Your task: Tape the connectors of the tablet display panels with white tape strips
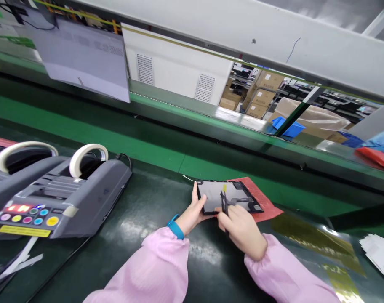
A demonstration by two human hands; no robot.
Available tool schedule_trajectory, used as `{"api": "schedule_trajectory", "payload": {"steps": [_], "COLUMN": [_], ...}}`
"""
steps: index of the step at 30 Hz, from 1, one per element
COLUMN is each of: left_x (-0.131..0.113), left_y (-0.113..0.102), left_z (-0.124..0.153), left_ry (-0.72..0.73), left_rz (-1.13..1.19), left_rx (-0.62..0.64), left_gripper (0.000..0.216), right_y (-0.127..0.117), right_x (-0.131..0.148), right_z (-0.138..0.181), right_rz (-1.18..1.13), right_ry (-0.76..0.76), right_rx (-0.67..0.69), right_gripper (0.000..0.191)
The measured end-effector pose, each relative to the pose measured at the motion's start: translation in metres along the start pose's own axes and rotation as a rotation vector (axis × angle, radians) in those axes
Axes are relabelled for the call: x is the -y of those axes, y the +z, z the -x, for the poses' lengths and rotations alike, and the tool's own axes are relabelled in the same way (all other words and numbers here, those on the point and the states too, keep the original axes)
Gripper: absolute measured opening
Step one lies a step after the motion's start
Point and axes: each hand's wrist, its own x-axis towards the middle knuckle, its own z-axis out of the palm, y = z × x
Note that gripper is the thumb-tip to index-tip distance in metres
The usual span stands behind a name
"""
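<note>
A flat grey panel in a black frame (212, 194), like a small screen module, is tilted above the bench in front of me. My left hand (195, 212) grips its left edge, thumb on the face and fingers behind. In my right hand (239, 227) are dark tweezers (224, 203), closed in my fingers over the panel's lower middle. A small yellow piece of tape (224, 188) shows at the tweezers' tip; whether it touches the panel I cannot tell. Behind the panel lies a red sheet (261, 198), partly covered by it.
Two grey tape dispensers (94, 198) with white tape rolls stand at left, a black cable (65, 261) running from one. Yellowish film sheets (318, 240) lie at right beside white papers (380, 254). A green ledge (166, 158) runs behind the bench.
</note>
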Motion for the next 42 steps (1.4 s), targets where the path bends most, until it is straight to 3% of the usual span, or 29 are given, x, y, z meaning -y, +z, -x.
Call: {"api": "schedule_trajectory", "payload": {"steps": [3,6,11,15,19,22,24,28,30,35,42], "left_x": [0.0,-0.001,-0.006,-0.018,-0.028,-0.031,-0.032,-0.04,-0.044,-0.035,-0.025], "left_y": [-0.001,-0.004,-0.008,-0.015,-0.025,-0.034,-0.042,-0.06,-0.066,-0.061,-0.048], "left_z": [-0.001,-0.005,-0.009,-0.007,-0.005,-0.01,-0.017,-0.024,-0.022,-0.009,-0.005], "left_ry": [0.16,0.259,0.155,0.088,0.008,-0.016,0.077,0.477,0.592,0.663,0.603], "left_rz": [-0.061,-0.099,-0.081,-0.084,-0.111,-0.123,-0.113,-0.239,-0.341,-0.629,-0.921], "left_rx": [-0.07,-0.114,-0.098,-0.016,0.183,0.242,0.18,-0.15,-0.253,-0.225,-0.131], "left_gripper": [0.112,0.119,0.12,0.12,0.12,0.118,0.113,0.089,0.085,0.085,0.071], "right_y": [0.0,-0.002,-0.015,-0.025,-0.027,-0.022,-0.016,0.006,0.019,0.035,0.005], "right_x": [0.017,0.007,-0.043,-0.072,-0.066,-0.049,-0.039,-0.028,-0.026,-0.02,-0.012], "right_z": [-0.001,0.003,0.013,0.02,0.032,0.042,0.047,0.05,0.049,0.051,0.059], "right_rz": [-0.155,-0.323,-0.363,-0.444,-0.797,-1.027,-1.069,-0.986,-0.944,-0.867,-0.888], "right_ry": [0.046,0.217,0.631,0.749,0.808,0.865,0.917,1.051,1.08,1.111,1.119], "right_rx": [-0.026,-0.017,-0.066,0.024,0.139,0.157,0.075,-0.227,-0.331,-0.495,-0.516], "right_gripper": [0.019,0.013,0.031,0.044,0.052,0.056,0.056,0.055,0.056,0.053,0.047]}}
